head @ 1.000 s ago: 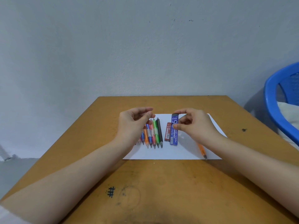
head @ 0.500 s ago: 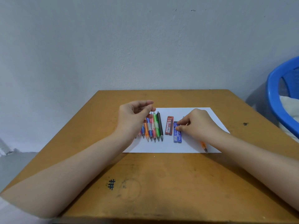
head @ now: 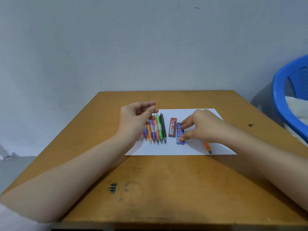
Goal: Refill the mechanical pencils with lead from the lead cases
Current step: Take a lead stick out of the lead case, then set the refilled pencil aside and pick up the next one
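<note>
Several mechanical pencils (head: 157, 130) lie side by side on a white sheet of paper (head: 166, 150), tips toward me. My left hand (head: 135, 121) hovers over them and pinches a thin lead stick (head: 155, 124) that hangs straight down. A red lead case (head: 173, 127) lies flat to the right of the row. Beside it lies the blue lead case (head: 179, 142), with my right hand (head: 201, 126) on it, index finger at its far end and thumb near its front end. An orange pencil (head: 207, 147) sticks out from under my right hand.
The paper rests on a small wooden table (head: 166, 180) against a grey wall. A pen-drawn hash mark (head: 113, 188) is near the front edge. A blue plastic basket (head: 280, 94) holding something white stands off the table's right side.
My right hand has lowered the blue lead case from upright in the air to flat on the paper, right of the red case. My left hand has stayed raised over the pencils.
</note>
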Demonstrator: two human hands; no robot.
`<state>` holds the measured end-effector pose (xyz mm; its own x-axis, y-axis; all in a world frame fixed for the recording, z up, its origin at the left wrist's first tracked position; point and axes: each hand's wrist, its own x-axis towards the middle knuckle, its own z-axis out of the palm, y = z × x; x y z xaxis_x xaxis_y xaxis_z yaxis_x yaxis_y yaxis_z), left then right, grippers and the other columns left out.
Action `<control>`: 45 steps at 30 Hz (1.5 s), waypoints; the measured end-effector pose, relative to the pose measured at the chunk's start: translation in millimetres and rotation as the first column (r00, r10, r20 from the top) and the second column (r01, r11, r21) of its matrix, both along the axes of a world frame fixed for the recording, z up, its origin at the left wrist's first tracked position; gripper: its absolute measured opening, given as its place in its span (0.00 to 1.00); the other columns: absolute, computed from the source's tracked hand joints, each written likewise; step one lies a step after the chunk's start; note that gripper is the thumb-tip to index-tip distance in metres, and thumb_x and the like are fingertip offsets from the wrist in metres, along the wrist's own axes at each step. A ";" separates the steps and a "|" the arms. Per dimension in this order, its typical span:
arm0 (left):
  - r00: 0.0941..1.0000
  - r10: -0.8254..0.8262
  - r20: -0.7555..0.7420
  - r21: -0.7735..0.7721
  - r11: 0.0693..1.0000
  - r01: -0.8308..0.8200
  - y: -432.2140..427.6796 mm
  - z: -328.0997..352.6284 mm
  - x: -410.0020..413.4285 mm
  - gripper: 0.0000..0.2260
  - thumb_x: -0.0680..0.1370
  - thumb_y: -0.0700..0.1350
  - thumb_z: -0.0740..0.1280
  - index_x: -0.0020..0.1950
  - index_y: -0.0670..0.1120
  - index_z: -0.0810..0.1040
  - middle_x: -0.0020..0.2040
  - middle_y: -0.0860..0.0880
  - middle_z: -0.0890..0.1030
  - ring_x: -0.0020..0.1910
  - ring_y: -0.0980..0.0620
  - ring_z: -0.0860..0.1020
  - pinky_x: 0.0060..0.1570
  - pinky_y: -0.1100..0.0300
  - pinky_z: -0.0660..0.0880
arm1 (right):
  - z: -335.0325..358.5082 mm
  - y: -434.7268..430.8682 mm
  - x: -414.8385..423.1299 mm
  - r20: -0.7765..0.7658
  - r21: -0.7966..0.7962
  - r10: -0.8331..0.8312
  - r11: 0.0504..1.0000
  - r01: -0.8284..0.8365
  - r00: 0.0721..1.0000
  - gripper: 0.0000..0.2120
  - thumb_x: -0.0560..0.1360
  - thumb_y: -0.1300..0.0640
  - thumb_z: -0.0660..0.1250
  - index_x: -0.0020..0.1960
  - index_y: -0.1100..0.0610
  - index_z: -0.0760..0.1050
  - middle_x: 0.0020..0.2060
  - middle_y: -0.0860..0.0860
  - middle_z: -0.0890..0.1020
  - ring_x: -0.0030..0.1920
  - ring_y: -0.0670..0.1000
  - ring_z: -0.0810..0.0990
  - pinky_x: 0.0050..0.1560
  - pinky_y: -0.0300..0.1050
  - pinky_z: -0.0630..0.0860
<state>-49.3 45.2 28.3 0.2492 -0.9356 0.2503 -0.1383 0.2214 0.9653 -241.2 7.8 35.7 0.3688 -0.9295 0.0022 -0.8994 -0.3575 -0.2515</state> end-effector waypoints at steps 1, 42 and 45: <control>1.000 0.000 0.001 0.000 1.000 0.000 0.0 0.2 -0.2 0.06 0.77 0.41 0.67 0.52 0.49 0.80 0.41 0.53 0.84 0.35 0.63 0.81 0.31 0.71 0.74 | -1.4 -0.7 0.2 -0.002 -0.001 -0.005 1.000 0.005 1.000 0.23 0.68 0.44 0.74 0.59 0.51 0.80 0.60 0.46 0.79 0.58 0.49 0.75 0.58 0.48 0.73; 1.000 0.001 -0.010 -0.006 1.000 -0.001 -0.6 0.2 -0.4 0.05 0.76 0.40 0.68 0.51 0.47 0.81 0.41 0.51 0.84 0.37 0.58 0.83 0.33 0.69 0.76 | 13.0 -9.6 -13.9 0.207 0.138 -0.351 0.934 0.328 0.913 0.11 0.71 0.60 0.70 0.54 0.58 0.82 0.33 0.51 0.81 0.28 0.49 0.79 0.29 0.36 0.73; 0.999 0.008 -0.041 -0.012 1.000 -0.009 0.2 2.1 0.9 0.06 0.76 0.40 0.69 0.51 0.45 0.81 0.41 0.50 0.85 0.37 0.57 0.83 0.32 0.69 0.76 | 14.4 -8.2 -12.1 0.337 0.140 -0.324 0.946 0.293 0.884 0.14 0.71 0.60 0.72 0.57 0.56 0.80 0.35 0.51 0.80 0.32 0.49 0.80 0.32 0.38 0.75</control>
<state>-48.4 45.4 30.4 0.2675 -0.9303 0.2508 -0.1004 0.2320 0.9675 -253.3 -0.4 50.2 0.0528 -0.9986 -0.0040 -0.8081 -0.0404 -0.5876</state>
